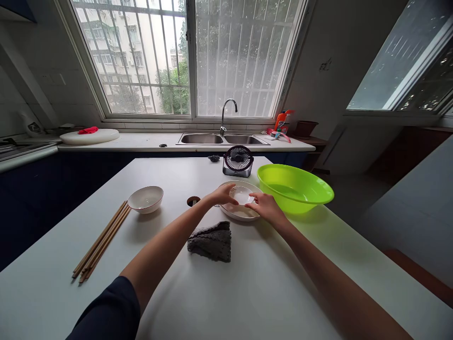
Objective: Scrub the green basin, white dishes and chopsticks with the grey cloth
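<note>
Both my hands reach to a small white dish (242, 194) that sits on a larger white plate (236, 213) in the middle of the table. My left hand (222, 194) grips the small dish's left rim with fingers curled. My right hand (264, 206) pinches its right rim. A dark grey folded cloth (211, 241) lies on the table just in front of the plate, under my left forearm.
A green basin (295, 187) stands right of the plate, a small black fan (238, 161) behind it. A white bowl (146, 199) and several chopsticks (101, 242) lie at the left. A small round hole (193, 201) marks the tabletop. Sink (222, 139) and counter run under the window.
</note>
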Motion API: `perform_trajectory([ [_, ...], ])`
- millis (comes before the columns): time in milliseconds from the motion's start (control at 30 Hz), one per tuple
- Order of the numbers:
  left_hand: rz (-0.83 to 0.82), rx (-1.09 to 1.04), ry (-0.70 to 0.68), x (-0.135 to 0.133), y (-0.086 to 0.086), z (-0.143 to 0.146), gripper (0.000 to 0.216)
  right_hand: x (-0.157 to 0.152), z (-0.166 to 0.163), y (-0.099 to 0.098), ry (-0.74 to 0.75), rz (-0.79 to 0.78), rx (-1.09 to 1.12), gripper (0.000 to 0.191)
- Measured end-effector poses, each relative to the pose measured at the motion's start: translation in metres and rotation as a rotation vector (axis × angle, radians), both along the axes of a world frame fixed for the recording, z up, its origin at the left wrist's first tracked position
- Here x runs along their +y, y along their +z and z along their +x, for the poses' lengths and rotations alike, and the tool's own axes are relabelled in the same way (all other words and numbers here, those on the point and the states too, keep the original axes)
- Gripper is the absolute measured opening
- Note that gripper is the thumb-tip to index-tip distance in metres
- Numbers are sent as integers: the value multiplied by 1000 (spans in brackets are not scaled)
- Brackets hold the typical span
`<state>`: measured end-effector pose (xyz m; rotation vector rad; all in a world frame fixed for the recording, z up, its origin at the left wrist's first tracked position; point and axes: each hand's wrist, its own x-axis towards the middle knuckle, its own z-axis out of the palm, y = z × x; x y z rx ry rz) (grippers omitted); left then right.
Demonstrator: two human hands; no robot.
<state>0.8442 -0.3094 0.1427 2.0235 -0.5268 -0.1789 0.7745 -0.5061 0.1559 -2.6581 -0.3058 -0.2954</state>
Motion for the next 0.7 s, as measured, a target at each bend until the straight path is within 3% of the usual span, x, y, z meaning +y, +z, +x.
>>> perform_trajectory([
  [200, 53, -8, -22, -1, -3, 2, 95, 0, 2, 0, -40, 21, 39, 39],
  [700, 177, -62, -21, -5, -8, 0, 86, -4, 7, -7, -65, 38, 72, 37],
])
